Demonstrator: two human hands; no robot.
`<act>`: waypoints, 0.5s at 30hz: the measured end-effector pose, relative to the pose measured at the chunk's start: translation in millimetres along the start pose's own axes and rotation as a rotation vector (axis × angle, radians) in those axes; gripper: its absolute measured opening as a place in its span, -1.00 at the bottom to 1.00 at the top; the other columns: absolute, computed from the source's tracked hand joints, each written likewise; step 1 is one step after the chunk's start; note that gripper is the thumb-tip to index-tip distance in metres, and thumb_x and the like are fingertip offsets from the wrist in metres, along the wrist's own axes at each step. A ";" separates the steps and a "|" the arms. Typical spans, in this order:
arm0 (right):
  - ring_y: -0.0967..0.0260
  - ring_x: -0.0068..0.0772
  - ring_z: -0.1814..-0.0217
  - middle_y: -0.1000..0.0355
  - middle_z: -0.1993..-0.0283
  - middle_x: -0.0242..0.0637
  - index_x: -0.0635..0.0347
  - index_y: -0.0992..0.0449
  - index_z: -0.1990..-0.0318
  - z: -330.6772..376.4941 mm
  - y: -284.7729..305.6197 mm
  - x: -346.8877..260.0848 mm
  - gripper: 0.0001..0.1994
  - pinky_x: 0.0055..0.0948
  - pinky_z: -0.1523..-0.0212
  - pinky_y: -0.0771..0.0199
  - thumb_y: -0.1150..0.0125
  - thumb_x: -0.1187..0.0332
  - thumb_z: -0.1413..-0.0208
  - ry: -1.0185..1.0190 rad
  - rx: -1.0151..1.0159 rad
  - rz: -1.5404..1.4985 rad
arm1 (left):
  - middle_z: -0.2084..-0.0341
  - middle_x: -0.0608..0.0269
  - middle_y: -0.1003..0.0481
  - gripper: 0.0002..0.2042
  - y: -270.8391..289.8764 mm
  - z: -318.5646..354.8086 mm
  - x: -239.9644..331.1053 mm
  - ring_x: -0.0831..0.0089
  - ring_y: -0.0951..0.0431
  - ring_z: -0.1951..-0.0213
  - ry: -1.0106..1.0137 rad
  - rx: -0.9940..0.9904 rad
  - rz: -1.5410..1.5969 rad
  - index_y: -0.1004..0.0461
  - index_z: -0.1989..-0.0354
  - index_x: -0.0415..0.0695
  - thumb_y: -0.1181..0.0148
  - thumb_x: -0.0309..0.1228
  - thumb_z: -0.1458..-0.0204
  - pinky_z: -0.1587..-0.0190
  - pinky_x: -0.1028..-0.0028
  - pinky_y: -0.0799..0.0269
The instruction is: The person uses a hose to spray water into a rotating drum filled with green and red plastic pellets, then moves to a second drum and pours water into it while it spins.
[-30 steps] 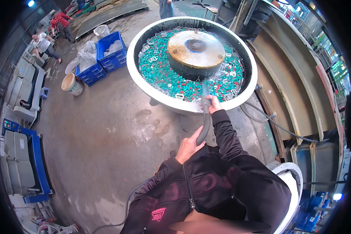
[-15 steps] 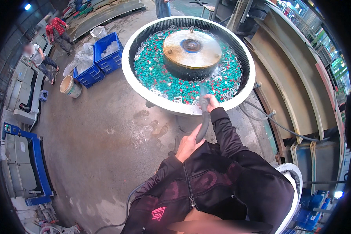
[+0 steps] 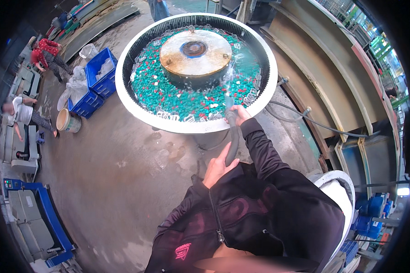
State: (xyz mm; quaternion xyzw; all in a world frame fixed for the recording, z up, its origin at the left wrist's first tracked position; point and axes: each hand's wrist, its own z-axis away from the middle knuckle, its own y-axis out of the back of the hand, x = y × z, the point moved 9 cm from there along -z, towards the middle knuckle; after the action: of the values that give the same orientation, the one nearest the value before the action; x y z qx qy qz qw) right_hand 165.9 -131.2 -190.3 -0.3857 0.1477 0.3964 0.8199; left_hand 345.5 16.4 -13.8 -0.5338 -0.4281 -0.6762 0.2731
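Note:
A dark grey hose runs through both of my hands. My right hand is wrapped round it close to its nozzle, over the near rim of a big round white tub. Lower down, my left hand grips the hose in front of my jacket. Water shoots from the nozzle and splashes beside the rusty-topped round hub in the tub's middle. Small green and red pellets fill the ring around the hub. Clear plastic loop-shaped pieces lie among them, many along the edge.
Blue crates with clear bags and a pale bucket stand left of the tub. Two people are farther left by machines; another stands behind the tub. Tan metal panels and a looped hose are at right. A white tub is beside me.
My view has shifted, so the tub sits farther left. The water now splashes more visibly beside the hub. The person in white at left has changed posture. Both hands keep their grip on the hose.

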 end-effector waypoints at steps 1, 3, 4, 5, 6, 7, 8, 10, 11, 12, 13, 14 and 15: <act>-0.38 -0.06 0.40 -0.33 0.35 -0.07 0.32 -0.27 0.20 -0.7 8.6 -4.6 -0.70 -0.07 0.38 -0.50 -0.05 0.41 0.14 0.000 0.014 -0.004 | 0.43 -0.22 -0.49 -0.35 -6.2 -5.1 4.5 -0.04 -0.54 0.32 -0.030 0.010 0.002 -0.11 -0.24 -0.07 -0.22 -0.25 0.05 0.28 0.32 -0.41; -0.38 -0.07 0.38 -0.32 0.33 -0.06 0.31 -0.26 0.19 -1.5 22.7 -13.8 -0.69 -0.07 0.39 -0.50 -0.04 0.41 0.14 -0.012 0.017 -0.010 | 0.42 -0.20 -0.49 -0.34 -21.9 -13.5 11.0 -0.02 -0.55 0.31 -0.064 0.007 0.046 -0.10 -0.24 -0.07 -0.22 -0.25 0.05 0.26 0.33 -0.41; -0.37 -0.07 0.38 -0.31 0.32 -0.06 0.31 -0.25 0.18 -1.0 28.1 -18.3 -0.69 -0.07 0.39 -0.50 -0.04 0.42 0.14 -0.024 0.005 -0.013 | 0.42 -0.20 -0.49 -0.34 -29.7 -17.0 12.9 -0.02 -0.55 0.31 -0.070 0.008 0.050 -0.10 -0.25 -0.06 -0.22 -0.26 0.05 0.26 0.34 -0.41; -0.37 -0.07 0.37 -0.31 0.31 -0.06 0.31 -0.25 0.17 -0.7 33.7 -22.8 -0.68 -0.06 0.39 -0.49 -0.04 0.42 0.14 -0.038 0.006 -0.016 | 0.40 -0.19 -0.50 -0.33 -38.4 -21.6 15.0 0.00 -0.55 0.29 -0.074 0.010 0.064 -0.09 -0.25 -0.06 -0.22 -0.26 0.05 0.25 0.35 -0.41; -0.35 -0.04 0.34 -0.30 0.28 -0.05 0.32 -0.24 0.14 -0.3 36.8 -27.9 -0.65 -0.07 0.37 -0.47 -0.04 0.40 0.13 -0.043 -0.010 0.008 | 0.39 -0.19 -0.50 -0.33 -47.3 -25.9 16.3 0.01 -0.55 0.28 -0.070 0.012 0.063 -0.09 -0.25 -0.06 -0.23 -0.26 0.06 0.24 0.36 -0.41; -0.34 -0.01 0.32 -0.29 0.24 -0.04 0.32 -0.23 0.11 0.3 40.9 -32.8 -0.63 -0.07 0.34 -0.44 -0.04 0.39 0.13 -0.050 -0.012 0.031 | 0.38 -0.19 -0.50 -0.32 -54.8 -29.5 17.6 0.02 -0.55 0.26 -0.075 0.017 0.059 -0.09 -0.25 -0.06 -0.23 -0.26 0.06 0.23 0.37 -0.40; -0.32 0.01 0.29 -0.29 0.21 -0.03 0.33 -0.23 0.09 1.3 46.8 -37.5 -0.60 -0.08 0.32 -0.41 -0.05 0.37 0.13 -0.049 0.007 0.056 | 0.37 -0.19 -0.50 -0.32 -62.8 -33.1 16.6 0.04 -0.55 0.24 -0.061 0.010 0.065 -0.09 -0.25 -0.07 -0.23 -0.26 0.07 0.22 0.37 -0.40; -0.32 0.01 0.29 -0.29 0.21 -0.04 0.33 -0.24 0.10 2.2 53.7 -45.7 -0.61 -0.08 0.32 -0.40 -0.05 0.37 0.13 -0.059 0.001 0.076 | 0.34 -0.19 -0.49 -0.31 -79.3 -40.8 18.0 0.06 -0.55 0.21 -0.060 0.011 0.070 -0.09 -0.25 -0.10 -0.25 -0.26 0.08 0.19 0.38 -0.40; -0.32 0.01 0.29 -0.29 0.21 -0.05 0.33 -0.24 0.11 1.7 55.1 -48.6 -0.61 -0.08 0.32 -0.40 -0.05 0.37 0.14 -0.062 -0.012 0.080 | 0.33 -0.18 -0.50 -0.31 -86.9 -43.5 17.2 0.08 -0.55 0.19 -0.039 0.013 0.082 -0.10 -0.24 -0.12 -0.25 -0.27 0.09 0.17 0.39 -0.39; -0.32 0.00 0.30 -0.29 0.22 -0.05 0.32 -0.25 0.11 0.8 58.8 -50.5 -0.62 -0.08 0.33 -0.40 -0.05 0.37 0.14 -0.076 -0.002 0.099 | 0.31 -0.16 -0.50 -0.31 -93.8 -46.4 17.6 0.09 -0.54 0.18 -0.025 0.021 0.093 -0.11 -0.23 -0.14 -0.25 -0.27 0.10 0.16 0.39 -0.39; -0.32 -0.01 0.30 -0.30 0.23 -0.06 0.32 -0.25 0.12 -0.8 60.0 -51.4 -0.62 -0.08 0.34 -0.39 -0.05 0.37 0.14 -0.090 -0.011 0.112 | 0.30 -0.15 -0.50 -0.31 -99.5 -49.3 18.6 0.11 -0.54 0.17 -0.014 0.037 0.100 -0.12 -0.23 -0.15 -0.25 -0.28 0.11 0.14 0.40 -0.38; -0.32 -0.01 0.30 -0.30 0.23 -0.06 0.32 -0.26 0.13 -2.8 59.3 -51.9 -0.63 -0.09 0.35 -0.39 -0.05 0.36 0.14 -0.106 -0.045 0.117 | 0.28 -0.13 -0.50 -0.33 -104.8 -51.2 20.1 0.13 -0.54 0.16 -0.003 0.062 0.104 -0.15 -0.21 -0.17 -0.25 -0.29 0.11 0.14 0.40 -0.38; -0.32 -0.03 0.30 -0.30 0.25 -0.07 0.31 -0.26 0.13 -4.9 61.3 -51.1 -0.63 -0.09 0.35 -0.39 -0.05 0.36 0.14 -0.126 -0.047 0.130 | 0.26 -0.11 -0.50 -0.35 -109.6 -52.1 22.7 0.16 -0.54 0.14 0.005 0.093 0.103 -0.17 -0.19 -0.19 -0.25 -0.30 0.12 0.13 0.41 -0.38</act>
State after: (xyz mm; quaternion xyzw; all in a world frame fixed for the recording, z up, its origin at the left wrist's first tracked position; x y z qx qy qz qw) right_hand 86.5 -138.4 -197.1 -0.3686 0.1111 0.4756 0.7910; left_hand 223.1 26.1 -26.9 -0.5401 -0.4301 -0.6421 0.3331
